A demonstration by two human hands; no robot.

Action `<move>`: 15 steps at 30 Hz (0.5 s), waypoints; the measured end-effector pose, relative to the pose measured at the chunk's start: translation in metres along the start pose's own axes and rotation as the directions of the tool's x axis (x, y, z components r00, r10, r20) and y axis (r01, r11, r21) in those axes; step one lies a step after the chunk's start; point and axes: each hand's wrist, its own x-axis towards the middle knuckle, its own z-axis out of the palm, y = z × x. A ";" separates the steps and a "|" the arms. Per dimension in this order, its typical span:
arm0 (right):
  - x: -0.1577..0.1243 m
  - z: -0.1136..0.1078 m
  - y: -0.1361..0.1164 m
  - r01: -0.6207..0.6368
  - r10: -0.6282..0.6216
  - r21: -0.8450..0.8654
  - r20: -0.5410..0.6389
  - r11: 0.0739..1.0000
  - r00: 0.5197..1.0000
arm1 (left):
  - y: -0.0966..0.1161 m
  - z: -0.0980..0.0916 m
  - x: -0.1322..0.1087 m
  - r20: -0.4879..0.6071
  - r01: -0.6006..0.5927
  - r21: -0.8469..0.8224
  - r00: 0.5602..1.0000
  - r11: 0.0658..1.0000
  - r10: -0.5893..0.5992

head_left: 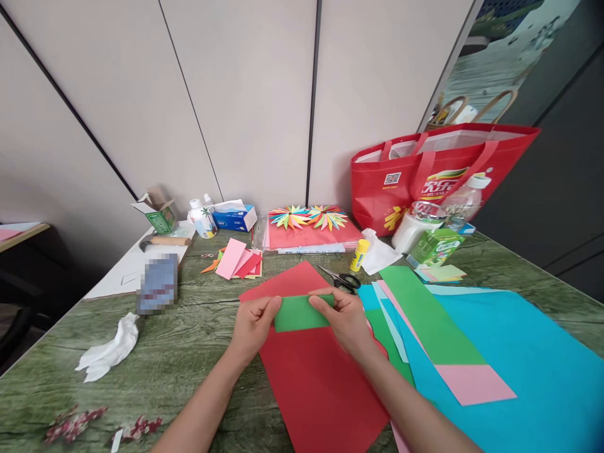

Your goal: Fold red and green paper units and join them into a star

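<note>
Both my hands hold a small folded green paper [298,313] above a large red paper sheet [316,371] on the green table. My left hand [252,324] pinches its left end with thumb on top. My right hand [344,318] grips its right end, fingers closed over the top edge. Black scissors [344,280] lie just beyond my right hand.
Blue, green and pink sheets [495,352] spread to the right. A yellow glue stick [359,255], star paper crafts [309,217], a red tote bag [438,173], a tissue box [234,216], small cut papers [238,264] and a crumpled tissue [111,349] lie around.
</note>
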 end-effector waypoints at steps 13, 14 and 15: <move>0.006 -0.004 0.008 -0.010 0.027 0.133 -0.130 0.991 0.991 | 0.003 0.005 0.000 0.196 0.088 -0.053 0.978 0.995 -0.076; 0.006 -0.004 0.008 -0.012 0.029 0.131 -0.127 0.991 0.991 | 0.002 0.005 0.000 0.197 0.105 -0.068 0.976 0.992 -0.090; 0.006 -0.004 0.008 -0.017 0.033 0.131 -0.121 0.991 0.992 | 0.001 0.005 0.000 0.192 0.120 -0.080 0.976 0.990 -0.103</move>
